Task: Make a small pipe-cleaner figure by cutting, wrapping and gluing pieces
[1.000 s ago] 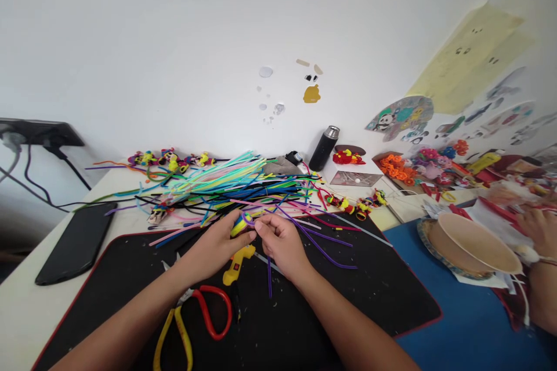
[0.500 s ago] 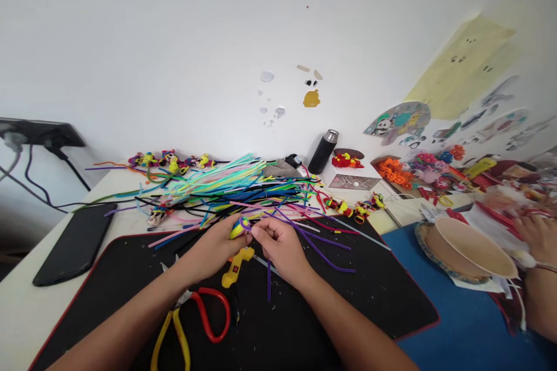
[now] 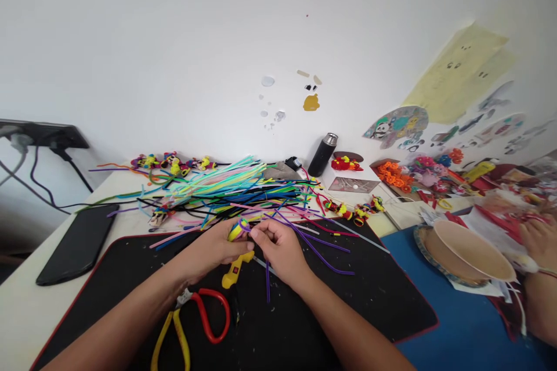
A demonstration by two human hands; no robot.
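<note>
My left hand [image 3: 213, 250] pinches a small yellow pipe-cleaner roll [image 3: 235, 231] above the black mat [image 3: 348, 301]. My right hand [image 3: 281, 249] is closed on a purple pipe cleaner [image 3: 267, 284] that loops around the yellow roll and trails down over the mat. The two hands meet fingertip to fingertip. A yellow glue gun [image 3: 235, 270] lies on the mat just under them. A big heap of coloured pipe cleaners [image 3: 235, 188] lies right behind the hands.
Red-and-yellow scissors [image 3: 191, 324] lie near my left forearm. A dark tablet [image 3: 73, 243] sits at the left, a black flask [image 3: 322, 154] at the back. Another person's hand [image 3: 537, 240] works at the right beside a paper bowl [image 3: 474, 249] and craft clutter.
Both hands have stayed together at the yellow roll, shifting only slightly; the purple loop sits tighter against the roll. The view has tilted a little.
</note>
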